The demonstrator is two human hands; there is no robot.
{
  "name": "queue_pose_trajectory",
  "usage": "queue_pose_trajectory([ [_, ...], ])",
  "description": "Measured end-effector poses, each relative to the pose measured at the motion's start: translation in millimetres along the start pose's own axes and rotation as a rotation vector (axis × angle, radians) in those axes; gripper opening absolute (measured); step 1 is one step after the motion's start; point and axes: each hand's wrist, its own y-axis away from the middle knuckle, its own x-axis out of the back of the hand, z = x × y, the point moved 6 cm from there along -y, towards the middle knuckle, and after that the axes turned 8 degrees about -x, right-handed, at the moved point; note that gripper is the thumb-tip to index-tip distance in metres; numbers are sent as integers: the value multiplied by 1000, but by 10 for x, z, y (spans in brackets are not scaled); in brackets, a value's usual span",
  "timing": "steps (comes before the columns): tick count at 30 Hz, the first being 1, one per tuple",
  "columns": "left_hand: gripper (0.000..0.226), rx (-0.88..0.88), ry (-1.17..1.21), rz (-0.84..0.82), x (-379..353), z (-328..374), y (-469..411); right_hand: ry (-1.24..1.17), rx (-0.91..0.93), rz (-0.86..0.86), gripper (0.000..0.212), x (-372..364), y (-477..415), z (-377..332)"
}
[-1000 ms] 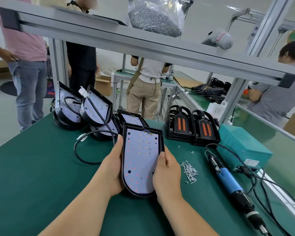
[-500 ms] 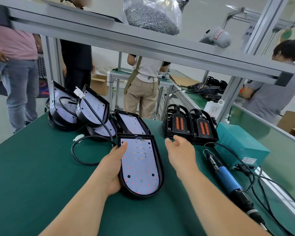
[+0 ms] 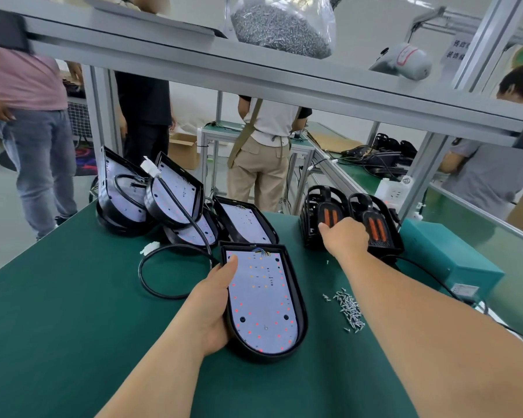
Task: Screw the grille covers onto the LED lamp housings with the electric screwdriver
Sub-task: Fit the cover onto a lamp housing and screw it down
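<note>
A black lamp housing [image 3: 263,300] with a white LED board lies face up on the green table [image 3: 58,312]. My left hand [image 3: 212,303] grips its left edge, thumb on the board. My right hand [image 3: 346,236] reaches to the back right and touches two stacks of black grille covers with orange inserts, the left stack [image 3: 326,206] and the right stack [image 3: 375,224]. Its thumb lies on the left stack; its fingers are hidden. A small pile of loose screws [image 3: 349,309] sits right of the housing. My right forearm hides the electric screwdriver.
Several more housings [image 3: 175,194] lean together at the back left, with a looped black cable [image 3: 151,279]. A teal power box [image 3: 447,254] stands at the right. An aluminium beam [image 3: 254,70] crosses overhead with a bag of screws [image 3: 281,22]. People stand beyond the table.
My right hand let go of the housing's right edge and moved back and right to the grille cover stacks. My left hand stays on the housing.
</note>
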Motion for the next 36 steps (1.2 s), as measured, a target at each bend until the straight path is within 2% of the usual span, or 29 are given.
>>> queue_pose_trajectory([
  [10,46,2,-37,-19,-14,-4,-12,127,-10,-48,79,-67,-83,-25],
  [15,54,-3,-56,-16,-12,12,-9,40,-47,-54,68,-38,-144,-16],
  [18,61,-3,-69,-35,-19,19,-13,-107,-61,-19,64,24,-118,-28],
  [20,60,-9,-82,-48,-20,18,-24,-215,53,-6,56,104,-68,-94],
  [23,62,-23,-90,-36,0,18,-39,-318,412,-103,31,271,141,-275],
  [24,63,-23,-93,-28,4,17,-38,-284,532,-144,35,337,240,-333],
  [27,72,-19,-92,12,20,19,-32,-124,821,-259,71,475,539,-452],
  [29,77,-18,-101,33,29,23,-38,-24,970,-351,77,512,722,-487],
  [32,78,-25,-124,55,38,27,-49,161,1143,-414,76,550,946,-512],
  [36,74,-13,-113,31,42,2,-76,314,1304,-359,54,607,1176,-586],
])
